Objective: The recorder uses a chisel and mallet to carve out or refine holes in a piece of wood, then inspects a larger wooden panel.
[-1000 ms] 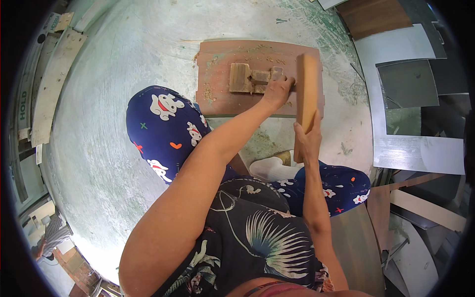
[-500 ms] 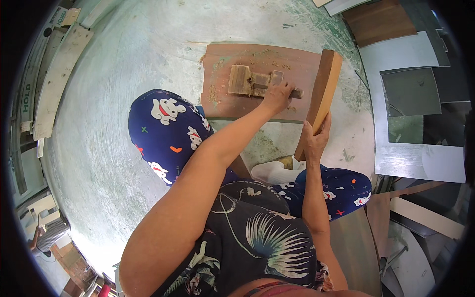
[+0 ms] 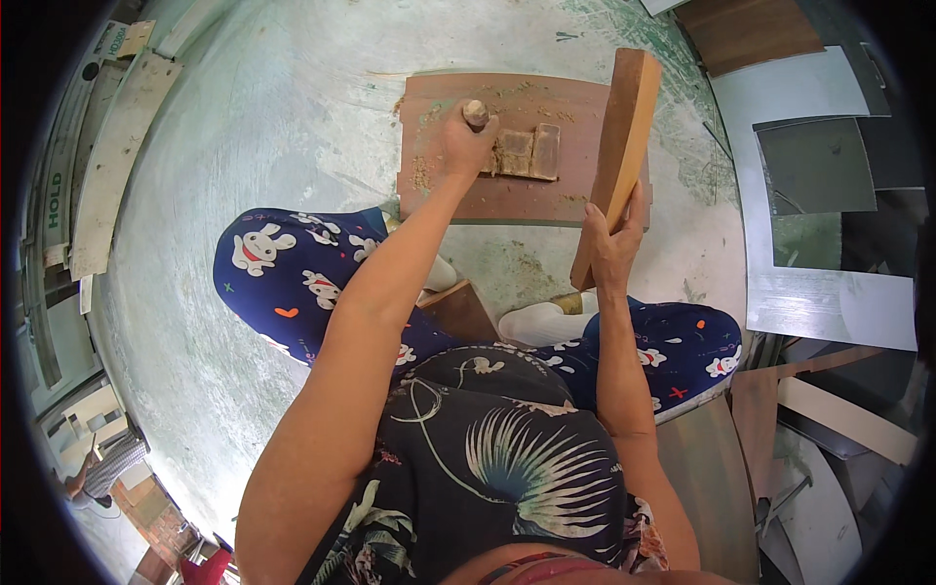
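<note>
Now: L hand [image 3: 470,144] wrapped round rod [image 3: 476,114], end up, over brd [image 3: 439,203] | R hand [image 3: 614,246] pinching beam [image 3: 624,127] by its near end, right of blk [image 3: 531,153] | blk on brd, w/ shavings [image 3: 421,175]

1. You can pass over the brown board [image 3: 522,203] between the wooden pieces [image 3: 527,152] and the wooden beam [image 3: 624,136].
2. That beam bars the board's right side.
3. Your left knee [image 3: 278,268] blocks the near-left approach.

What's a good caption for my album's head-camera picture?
Left hand grips a wooden handle; right hand holds a long wooden block.
</note>
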Action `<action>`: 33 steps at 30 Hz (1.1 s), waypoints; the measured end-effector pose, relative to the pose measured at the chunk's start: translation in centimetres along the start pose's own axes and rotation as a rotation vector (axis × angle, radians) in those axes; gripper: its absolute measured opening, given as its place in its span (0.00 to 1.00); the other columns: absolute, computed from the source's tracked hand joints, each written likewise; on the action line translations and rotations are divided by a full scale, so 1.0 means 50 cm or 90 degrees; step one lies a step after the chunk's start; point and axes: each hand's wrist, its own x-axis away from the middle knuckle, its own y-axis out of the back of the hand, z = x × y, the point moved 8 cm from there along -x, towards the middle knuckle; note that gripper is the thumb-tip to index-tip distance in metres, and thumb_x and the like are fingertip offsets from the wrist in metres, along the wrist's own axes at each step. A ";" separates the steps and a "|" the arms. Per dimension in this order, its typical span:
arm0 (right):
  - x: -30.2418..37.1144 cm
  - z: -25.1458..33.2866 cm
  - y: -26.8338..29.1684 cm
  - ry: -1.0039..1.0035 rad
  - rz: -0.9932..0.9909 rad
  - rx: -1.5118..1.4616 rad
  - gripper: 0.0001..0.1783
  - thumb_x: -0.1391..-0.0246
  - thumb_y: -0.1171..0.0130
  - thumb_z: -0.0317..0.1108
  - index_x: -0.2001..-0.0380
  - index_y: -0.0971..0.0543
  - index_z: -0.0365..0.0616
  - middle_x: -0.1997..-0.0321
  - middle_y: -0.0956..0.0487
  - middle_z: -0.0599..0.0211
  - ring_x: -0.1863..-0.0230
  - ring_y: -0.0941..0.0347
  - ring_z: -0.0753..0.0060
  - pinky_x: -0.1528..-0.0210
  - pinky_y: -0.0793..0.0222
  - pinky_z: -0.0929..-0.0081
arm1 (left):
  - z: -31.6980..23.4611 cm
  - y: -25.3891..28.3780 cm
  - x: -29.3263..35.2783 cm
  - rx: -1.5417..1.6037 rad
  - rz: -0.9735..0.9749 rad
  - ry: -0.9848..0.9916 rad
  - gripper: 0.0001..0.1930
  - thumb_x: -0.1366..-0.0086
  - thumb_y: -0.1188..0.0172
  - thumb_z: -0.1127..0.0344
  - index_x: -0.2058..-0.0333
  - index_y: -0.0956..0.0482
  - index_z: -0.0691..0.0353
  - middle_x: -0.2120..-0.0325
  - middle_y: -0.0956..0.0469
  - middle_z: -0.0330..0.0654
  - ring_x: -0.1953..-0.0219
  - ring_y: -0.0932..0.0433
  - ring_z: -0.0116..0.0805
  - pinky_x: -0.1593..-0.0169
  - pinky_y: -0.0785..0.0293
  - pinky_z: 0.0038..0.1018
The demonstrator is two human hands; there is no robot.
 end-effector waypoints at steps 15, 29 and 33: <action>0.015 -0.002 -0.038 0.028 0.051 0.042 0.42 0.52 0.36 0.32 0.35 0.42 0.35 0.38 0.33 0.48 0.39 0.34 0.57 0.37 0.39 0.66 | 0.034 0.024 0.011 0.156 -0.010 0.051 0.15 0.47 0.33 0.64 0.66 0.26 0.66 0.73 0.24 0.40 0.70 0.27 0.27 0.65 0.27 0.28; -0.024 0.196 -0.143 0.216 0.174 0.141 0.43 0.54 0.35 0.31 0.35 0.41 0.40 0.43 0.28 0.48 0.45 0.28 0.57 0.44 0.33 0.64 | -0.031 0.086 0.040 0.024 0.051 0.177 0.16 0.48 0.32 0.60 0.71 0.22 0.68 0.77 0.21 0.45 0.71 0.22 0.37 0.64 0.25 0.35; -0.034 0.207 -0.255 0.307 0.298 0.315 0.46 0.57 0.35 0.32 0.34 0.42 0.45 0.44 0.27 0.44 0.44 0.27 0.47 0.43 0.32 0.61 | -0.054 0.099 0.027 -0.066 0.003 0.096 0.15 0.46 0.33 0.60 0.68 0.22 0.67 0.73 0.20 0.49 0.67 0.20 0.42 0.62 0.25 0.37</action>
